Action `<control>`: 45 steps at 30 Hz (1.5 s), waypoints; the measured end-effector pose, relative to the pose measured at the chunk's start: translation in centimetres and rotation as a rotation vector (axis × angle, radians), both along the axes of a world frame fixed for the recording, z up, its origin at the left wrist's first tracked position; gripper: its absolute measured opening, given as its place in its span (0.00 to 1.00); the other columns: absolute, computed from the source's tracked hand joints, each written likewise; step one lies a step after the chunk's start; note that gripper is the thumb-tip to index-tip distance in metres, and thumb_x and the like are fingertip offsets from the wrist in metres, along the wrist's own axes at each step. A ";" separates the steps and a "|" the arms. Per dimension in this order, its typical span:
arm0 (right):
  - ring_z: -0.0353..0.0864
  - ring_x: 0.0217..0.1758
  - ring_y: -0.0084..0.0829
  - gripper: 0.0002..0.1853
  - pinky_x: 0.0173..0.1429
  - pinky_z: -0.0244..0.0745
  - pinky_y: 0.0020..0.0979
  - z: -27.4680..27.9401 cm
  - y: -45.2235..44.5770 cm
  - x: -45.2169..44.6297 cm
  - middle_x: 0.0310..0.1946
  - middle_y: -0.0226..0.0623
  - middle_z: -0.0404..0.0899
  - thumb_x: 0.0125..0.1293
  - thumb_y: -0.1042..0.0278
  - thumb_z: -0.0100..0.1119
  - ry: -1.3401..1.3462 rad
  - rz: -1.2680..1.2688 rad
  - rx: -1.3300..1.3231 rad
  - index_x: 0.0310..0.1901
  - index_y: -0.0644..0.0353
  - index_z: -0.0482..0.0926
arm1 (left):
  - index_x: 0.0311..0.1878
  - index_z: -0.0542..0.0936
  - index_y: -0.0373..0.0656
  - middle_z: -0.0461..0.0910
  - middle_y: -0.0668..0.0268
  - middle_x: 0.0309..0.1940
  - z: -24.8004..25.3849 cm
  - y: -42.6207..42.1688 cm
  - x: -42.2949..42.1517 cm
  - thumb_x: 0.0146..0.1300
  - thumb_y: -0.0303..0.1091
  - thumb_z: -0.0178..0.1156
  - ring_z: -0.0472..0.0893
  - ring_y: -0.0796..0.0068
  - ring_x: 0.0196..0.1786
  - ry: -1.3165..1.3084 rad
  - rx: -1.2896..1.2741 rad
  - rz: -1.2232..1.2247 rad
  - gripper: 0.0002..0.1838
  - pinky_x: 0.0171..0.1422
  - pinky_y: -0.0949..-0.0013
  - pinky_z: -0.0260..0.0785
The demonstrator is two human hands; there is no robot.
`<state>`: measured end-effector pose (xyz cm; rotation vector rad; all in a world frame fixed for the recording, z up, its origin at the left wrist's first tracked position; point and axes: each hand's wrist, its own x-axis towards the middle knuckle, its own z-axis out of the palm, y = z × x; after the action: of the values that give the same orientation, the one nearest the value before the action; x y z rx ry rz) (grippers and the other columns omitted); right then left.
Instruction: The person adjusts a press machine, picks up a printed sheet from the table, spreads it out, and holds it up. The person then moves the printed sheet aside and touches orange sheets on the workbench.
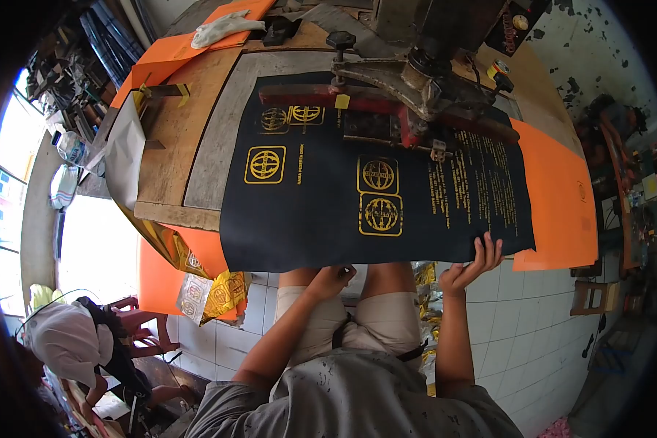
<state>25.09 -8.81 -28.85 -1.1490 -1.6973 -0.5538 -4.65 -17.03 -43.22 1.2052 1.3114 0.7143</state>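
A large black sheet (pixel 306 219) with gold emblems and lines of gold lettering lies across the wooden bench, under the red and grey metal arm of a press (pixel 387 102). My right hand (pixel 477 264) is at the sheet's front edge on the right, its fingers spread over the edge and the thumb below it. Just under the front edge, near the middle, my left hand (pixel 333 280) is above my lap with its fingers curled together; whatever they may hold is hidden. Orange sheets (pixel 560 197) stick out from beneath the black sheet at the right.
Gold foil (pixel 225 293) hangs beside orange material at the bench's left front. A white glove (pixel 225 29) lies at the back left. Another person (pixel 73 339) bends at the lower left near a red stool (pixel 153 328). A small wooden stool (pixel 595 298) stands right.
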 end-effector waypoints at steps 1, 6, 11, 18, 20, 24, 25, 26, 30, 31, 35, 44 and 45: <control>0.55 0.81 0.50 0.27 0.83 0.36 0.58 0.0 0.0 0.0 0.69 0.44 0.70 0.80 0.49 0.32 -0.004 -0.007 -0.012 0.65 0.59 0.71 | 0.45 0.81 0.32 0.81 0.63 0.27 1.0 0.3 -0.2 0.74 0.37 0.61 0.80 0.76 0.29 0.011 -0.002 -0.021 0.14 0.36 0.68 0.74; 0.57 0.81 0.47 0.27 0.84 0.34 0.56 0.6 -1.3 0.4 0.70 0.42 0.70 0.79 0.50 0.35 -0.030 -0.029 -0.119 0.67 0.59 0.70 | 0.48 0.83 0.37 0.81 0.67 0.26 -0.5 1.3 0.0 0.75 0.41 0.61 0.76 0.79 0.26 -0.022 0.052 0.029 0.15 0.29 0.71 0.69; 0.58 0.80 0.45 0.27 0.84 0.35 0.55 2.1 -2.4 0.5 0.72 0.42 0.69 0.77 0.52 0.39 -0.027 0.013 -0.233 0.69 0.59 0.69 | 0.49 0.84 0.34 0.84 0.63 0.26 0.6 1.6 0.5 0.74 0.41 0.60 0.82 0.76 0.30 0.015 -0.049 0.001 0.16 0.37 0.67 0.74; 0.59 0.80 0.45 0.26 0.83 0.39 0.54 2.6 -2.7 0.5 0.73 0.41 0.69 0.78 0.52 0.42 -0.046 0.007 -0.257 0.69 0.59 0.70 | 0.50 0.83 0.35 0.86 0.62 0.30 1.1 1.5 0.9 0.74 0.38 0.61 0.82 0.75 0.31 0.039 -0.021 0.018 0.15 0.38 0.68 0.74; 0.60 0.80 0.45 0.26 0.83 0.40 0.53 2.8 -2.8 0.3 0.72 0.40 0.70 0.78 0.52 0.42 -0.047 -0.009 -0.261 0.69 0.58 0.71 | 0.51 0.83 0.36 0.84 0.65 0.30 -0.3 1.4 0.9 0.75 0.39 0.60 0.79 0.80 0.29 -0.066 0.084 0.052 0.14 0.33 0.71 0.71; 0.64 0.78 0.45 0.23 0.82 0.43 0.54 3.3 -3.0 0.3 0.71 0.39 0.72 0.78 0.53 0.45 -0.049 -0.013 -0.259 0.66 0.54 0.76 | 0.51 0.82 0.33 0.83 0.65 0.30 4.4 0.9 0.7 0.77 0.36 0.59 0.79 0.81 0.31 -0.020 0.302 0.034 0.13 0.33 0.73 0.71; 0.65 0.77 0.44 0.22 0.81 0.45 0.54 3.8 -3.2 0.2 0.70 0.39 0.72 0.78 0.54 0.47 -0.050 -0.009 -0.265 0.65 0.53 0.78 | 0.50 0.81 0.31 0.83 0.63 0.32 6.5 0.7 0.6 0.77 0.37 0.59 0.79 0.79 0.30 -0.148 0.307 0.068 0.15 0.34 0.73 0.71; 0.66 0.76 0.44 0.21 0.81 0.46 0.54 4.2 -3.3 0.2 0.69 0.39 0.73 0.77 0.55 0.48 -0.051 -0.008 -0.274 0.64 0.53 0.80 | 0.48 0.81 0.29 0.84 0.62 0.34 8.7 0.3 0.3 0.77 0.39 0.59 0.79 0.77 0.30 -0.275 0.308 0.100 0.17 0.35 0.73 0.72; 0.72 0.72 0.42 0.16 0.79 0.52 0.53 5.9 -3.7 0.4 0.64 0.34 0.79 0.76 0.62 0.52 -0.018 0.049 -0.294 0.56 0.53 0.86 | 0.44 0.80 0.28 0.85 0.58 0.34 17.0 -1.4 -2.0 0.81 0.50 0.49 0.79 0.76 0.29 -0.511 0.370 0.196 0.28 0.35 0.73 0.73; 0.73 0.71 0.41 0.15 0.79 0.54 0.52 6.4 -3.7 0.5 0.63 0.33 0.80 0.77 0.63 0.52 -0.042 0.043 -0.288 0.55 0.54 0.86 | 0.43 0.81 0.29 0.85 0.58 0.33 18.3 -1.6 -2.3 0.82 0.53 0.46 0.79 0.76 0.28 -0.526 0.302 0.249 0.31 0.35 0.73 0.72; 0.78 0.67 0.40 0.15 0.77 0.58 0.51 7.0 -3.3 0.3 0.57 0.30 0.84 0.78 0.67 0.50 -0.004 0.102 -0.280 0.53 0.56 0.87 | 0.43 0.81 0.30 0.84 0.58 0.29 21.8 -1.8 -2.8 0.83 0.58 0.37 0.79 0.76 0.27 -0.450 0.128 0.358 0.37 0.33 0.73 0.70; 0.83 0.61 0.43 0.15 0.67 0.74 0.47 8.3 -6.8 1.3 0.53 0.38 0.86 0.71 0.78 0.49 -0.115 0.184 -0.301 0.50 0.62 0.85 | 0.49 0.79 0.28 0.84 0.52 0.39 21.9 -7.0 -3.1 0.84 0.48 0.41 0.83 0.68 0.31 -0.420 0.191 0.389 0.28 0.32 0.70 0.72; 0.83 0.60 0.44 0.16 0.67 0.75 0.47 8.0 -7.7 1.6 0.53 0.39 0.86 0.69 0.80 0.48 -0.130 0.206 -0.307 0.51 0.62 0.85 | 0.49 0.79 0.28 0.84 0.52 0.38 21.5 -8.1 -3.2 0.84 0.47 0.41 0.84 0.68 0.31 -0.417 0.203 0.393 0.27 0.31 0.70 0.72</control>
<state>26.71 -16.50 -20.88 -1.1506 -2.0371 -0.2488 -7.89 -25.08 -21.69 0.8918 1.1473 1.3320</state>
